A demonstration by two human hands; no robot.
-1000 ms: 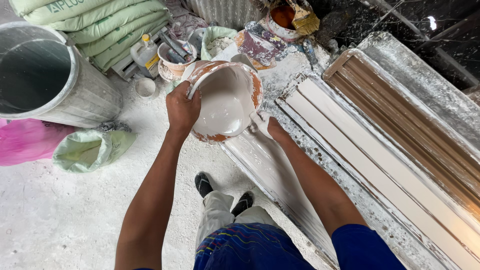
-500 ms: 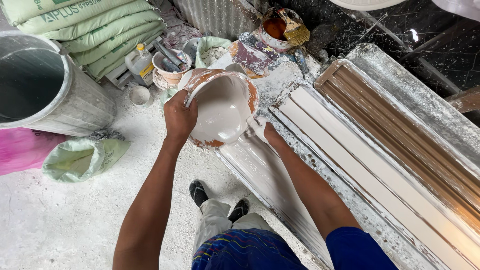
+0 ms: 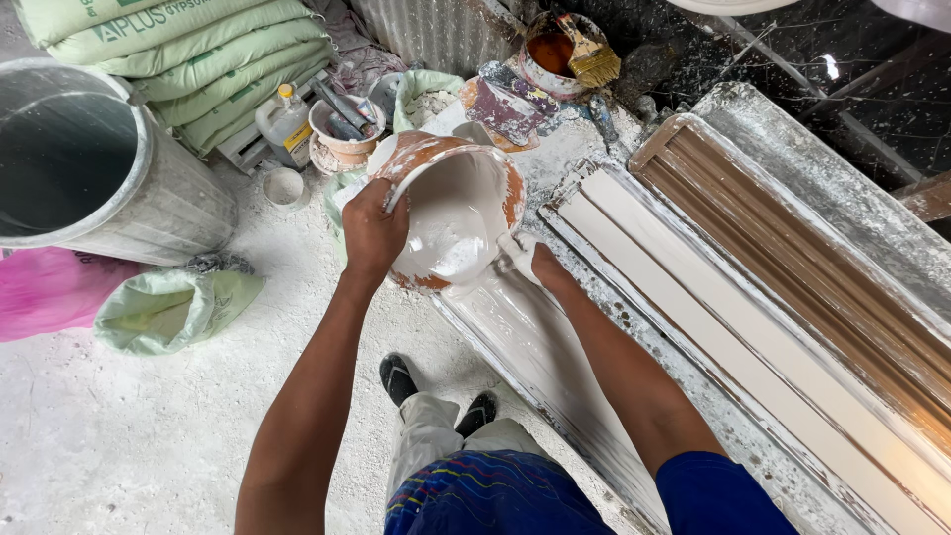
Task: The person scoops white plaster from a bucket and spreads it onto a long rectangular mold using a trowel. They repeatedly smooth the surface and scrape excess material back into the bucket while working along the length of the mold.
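My left hand (image 3: 371,230) grips the rim of an orange, plaster-smeared bowl (image 3: 451,203) that is tilted toward me, with white liquid plaster inside running over its lower lip. Below the lip lies a long mould (image 3: 540,367) coated with wet white plaster. My right hand (image 3: 540,266), smeared white, rests on that wet plaster just right of the bowl's lip, its fingers partly hidden behind the bowl.
Two more long moulds, one white (image 3: 753,347) and one brown (image 3: 822,267), lie to the right. A large grey barrel (image 3: 149,188) stands at left beside stacked green sacks (image 3: 198,50), a pink bag (image 3: 50,292), and small pots with a brush (image 3: 592,59).
The bowl has tipped further toward me and plaster now spills over its lip onto the mould. My view has shifted slightly.
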